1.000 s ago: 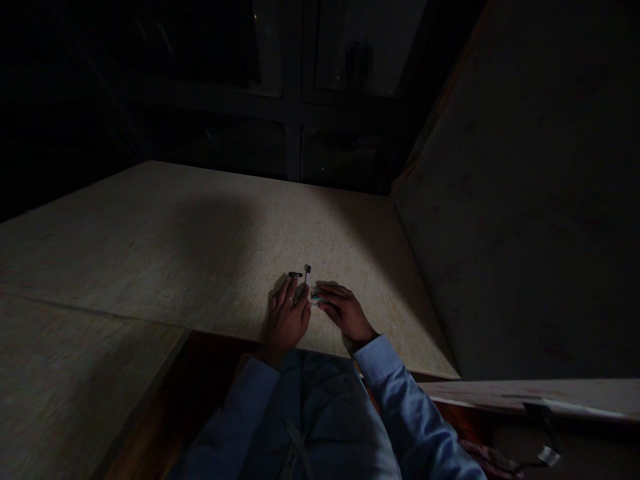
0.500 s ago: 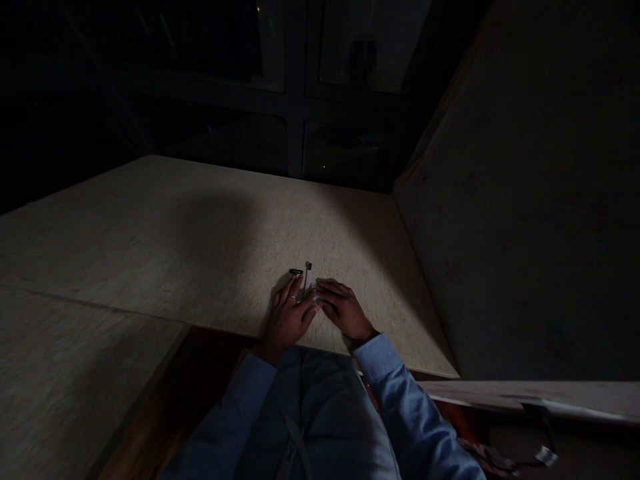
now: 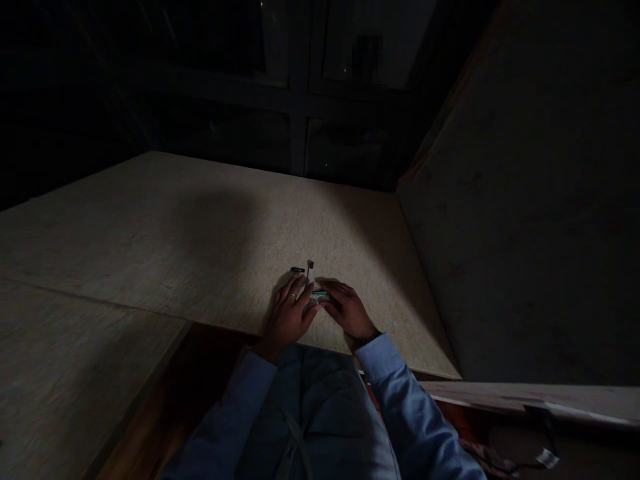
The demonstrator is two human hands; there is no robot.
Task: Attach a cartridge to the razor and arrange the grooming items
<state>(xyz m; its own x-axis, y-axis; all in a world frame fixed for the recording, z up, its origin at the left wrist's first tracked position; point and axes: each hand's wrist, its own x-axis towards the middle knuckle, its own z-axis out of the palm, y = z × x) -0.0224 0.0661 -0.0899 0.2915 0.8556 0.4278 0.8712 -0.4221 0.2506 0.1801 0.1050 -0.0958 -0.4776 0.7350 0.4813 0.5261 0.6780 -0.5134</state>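
Half-curled right hand against teal strip

Underexposed overall, near-black from 10 to 12 o'clock, where the window panes show only faint edges and tiny light specks. Pixelated block just past 12. Source out of view; best light is mid-tabletop. Soft round shadow toward 10 o'clock, broad shade along the wall at 3. Right sleeve at 5 gets more light than the left sleeve at 7. Teal item near centre: too small and dim for detail. Wide-angle stretch on both sleeves.
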